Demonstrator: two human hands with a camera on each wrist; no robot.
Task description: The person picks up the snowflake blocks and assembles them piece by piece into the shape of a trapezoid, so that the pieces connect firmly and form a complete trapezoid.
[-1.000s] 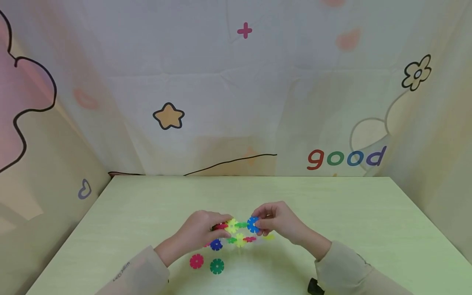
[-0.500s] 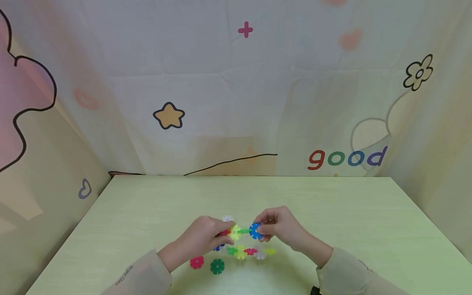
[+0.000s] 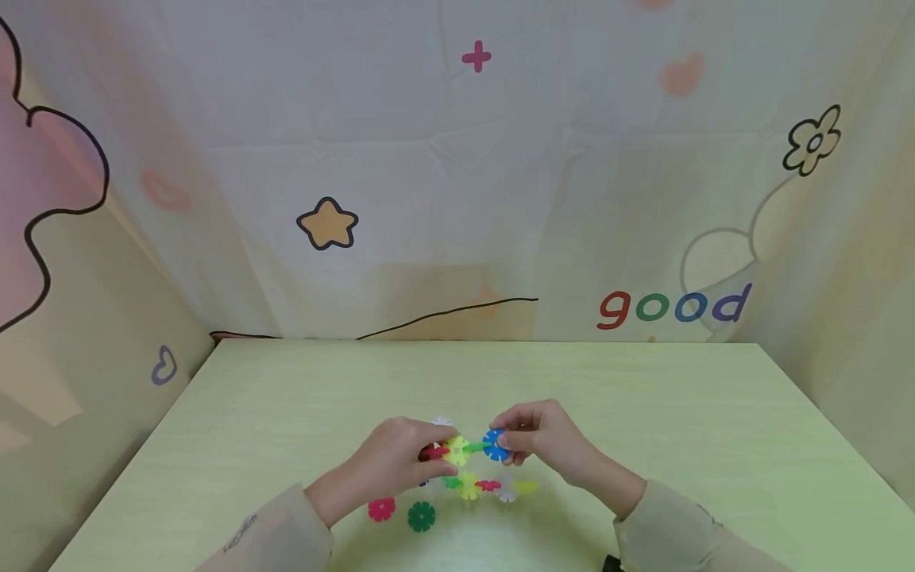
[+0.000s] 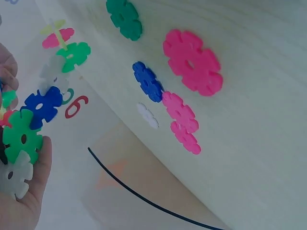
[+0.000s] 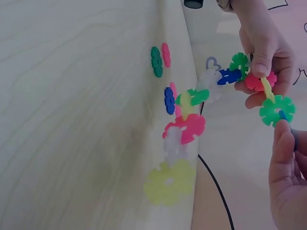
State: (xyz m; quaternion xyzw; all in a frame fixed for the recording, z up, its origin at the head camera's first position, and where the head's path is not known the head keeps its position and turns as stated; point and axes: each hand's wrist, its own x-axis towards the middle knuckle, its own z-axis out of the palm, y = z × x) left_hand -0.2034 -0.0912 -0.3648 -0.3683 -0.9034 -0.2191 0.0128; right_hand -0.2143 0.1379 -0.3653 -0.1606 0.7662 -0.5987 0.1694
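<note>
My left hand [image 3: 396, 454] grips a chain of interlocking snowflake discs, its thumb and fingers around a red disc [image 5: 259, 82] beside a yellow disc [image 3: 457, 450]. A green disc [image 5: 277, 111] extends from the yellow one toward the right. My right hand [image 3: 550, 437] pinches a blue snowflake disc [image 3: 495, 445], whose edge meets the green disc. Below the hands hangs more of the chain, with a pink disc [image 5: 189, 127], a clear disc [image 5: 174, 146] and a pale yellow disc [image 5: 169, 183] at its end. In the left wrist view, a dark blue disc [image 4: 43, 106] joins this chain.
Loose discs lie on the pale table [image 3: 643, 413]: a pink disc [image 3: 382, 508] and a dark green disc [image 3: 421, 516] near the front. A blue disc [image 4: 147, 81], a white disc [image 4: 147, 115] and smaller-looking pink discs [image 4: 180, 111] lie near them. A printed curtain [image 3: 457, 199] stands behind.
Over the last second both hands have come slightly nearer the table's front, and the hanging part of the chain has moved lower in view. In the last half second they barely shift.
</note>
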